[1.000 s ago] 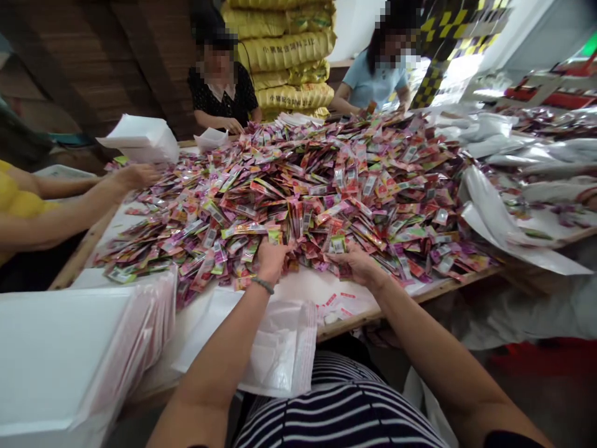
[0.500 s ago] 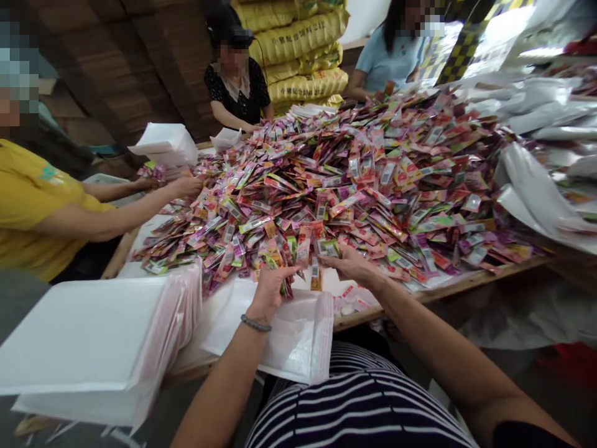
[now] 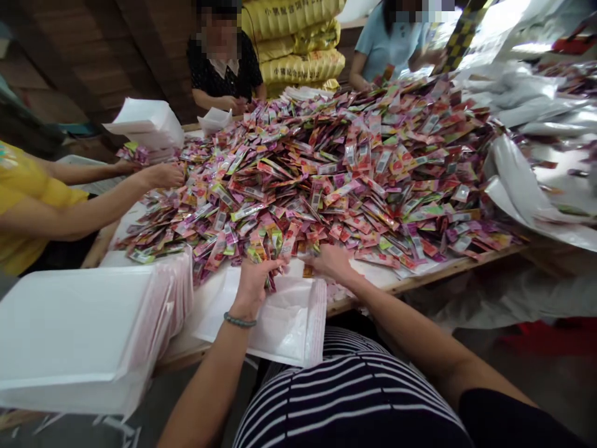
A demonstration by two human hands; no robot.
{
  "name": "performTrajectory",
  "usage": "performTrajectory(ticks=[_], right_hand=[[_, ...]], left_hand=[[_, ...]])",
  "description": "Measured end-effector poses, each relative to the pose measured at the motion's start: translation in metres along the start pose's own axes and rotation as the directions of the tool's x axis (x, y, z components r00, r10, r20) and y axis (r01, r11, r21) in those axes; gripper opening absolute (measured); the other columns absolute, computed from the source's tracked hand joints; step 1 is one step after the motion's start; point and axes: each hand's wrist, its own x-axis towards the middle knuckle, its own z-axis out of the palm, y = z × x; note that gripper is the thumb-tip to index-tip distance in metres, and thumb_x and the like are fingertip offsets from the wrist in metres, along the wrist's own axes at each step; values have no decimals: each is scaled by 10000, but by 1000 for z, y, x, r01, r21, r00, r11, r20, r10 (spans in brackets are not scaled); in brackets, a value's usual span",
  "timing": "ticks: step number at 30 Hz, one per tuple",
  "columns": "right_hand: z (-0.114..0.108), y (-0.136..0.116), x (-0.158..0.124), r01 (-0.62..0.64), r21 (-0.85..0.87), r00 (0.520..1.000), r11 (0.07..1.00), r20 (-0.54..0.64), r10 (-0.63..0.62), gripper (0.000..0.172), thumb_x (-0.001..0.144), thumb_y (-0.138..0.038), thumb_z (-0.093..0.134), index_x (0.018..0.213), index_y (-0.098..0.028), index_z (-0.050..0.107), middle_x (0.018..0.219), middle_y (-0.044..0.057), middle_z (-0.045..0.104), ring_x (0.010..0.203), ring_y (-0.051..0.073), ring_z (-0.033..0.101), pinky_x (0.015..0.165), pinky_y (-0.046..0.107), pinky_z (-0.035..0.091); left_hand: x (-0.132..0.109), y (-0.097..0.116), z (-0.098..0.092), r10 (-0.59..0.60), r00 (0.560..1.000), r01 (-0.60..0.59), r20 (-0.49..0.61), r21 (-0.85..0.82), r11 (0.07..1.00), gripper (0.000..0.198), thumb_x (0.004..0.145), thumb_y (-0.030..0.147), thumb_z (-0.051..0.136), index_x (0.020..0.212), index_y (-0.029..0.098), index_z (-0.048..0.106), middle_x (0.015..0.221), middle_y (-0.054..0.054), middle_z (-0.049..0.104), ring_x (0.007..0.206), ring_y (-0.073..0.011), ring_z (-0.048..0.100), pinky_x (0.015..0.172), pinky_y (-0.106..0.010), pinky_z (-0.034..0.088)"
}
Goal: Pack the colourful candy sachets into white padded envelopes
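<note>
A big heap of small colourful sachets [image 3: 336, 162] covers the table. My left hand [image 3: 254, 283] is closed round a small bunch of sachets [image 3: 270, 261] at the heap's near edge, just above the mouth of a white plastic bag [image 3: 284, 320] lying in front of me. My right hand [image 3: 329, 261] rests on the sachets beside it, fingers bent over a few of them; whether it grips any is hidden.
A thick stack of white bags [image 3: 79, 330] lies at the near left. A person in yellow [image 3: 28, 205] reaches into the heap from the left. Two other people [image 3: 224, 62] sit across the table by a stack of white bags [image 3: 147, 124]. Yellow sacks [image 3: 298, 43] are piled behind.
Both hands drew back from the heap toward the near edge, the left one bringing sachets over the white bag's mouth. The view swung slightly.
</note>
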Motion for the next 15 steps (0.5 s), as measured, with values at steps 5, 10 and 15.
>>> performTrajectory(ticks=[5,10,15], right_hand=[[1,7,-8,74,47,997,996,11,-74,167,758,-262,560,825,-153,667,832,106,709,785,202,644,624,246,398],[-22,14,-33,41,687,976,726,128,-176,183,705,-363,576,735,-183,564,589,-26,558,531,113,506,508,215,400],[-9,-16,-41,-15,928,953,372,126,-275,338,663,-485,655,847,-217,566,602,-54,537,494,96,478,456,205,411]], left_hand=[[-7,-1,-5,-14,1000,14,-23,8,1000,217,465,176,769,665,127,699,635,-28,694,587,-142,617,545,-236,449],[-14,-8,12,11,999,-11,52,1,1000,182,475,175,759,615,151,645,575,25,626,539,-110,554,492,-216,391],[-17,-18,39,27,994,-28,101,4,1000,221,520,175,704,733,159,645,561,46,586,499,-97,510,476,-208,384]])
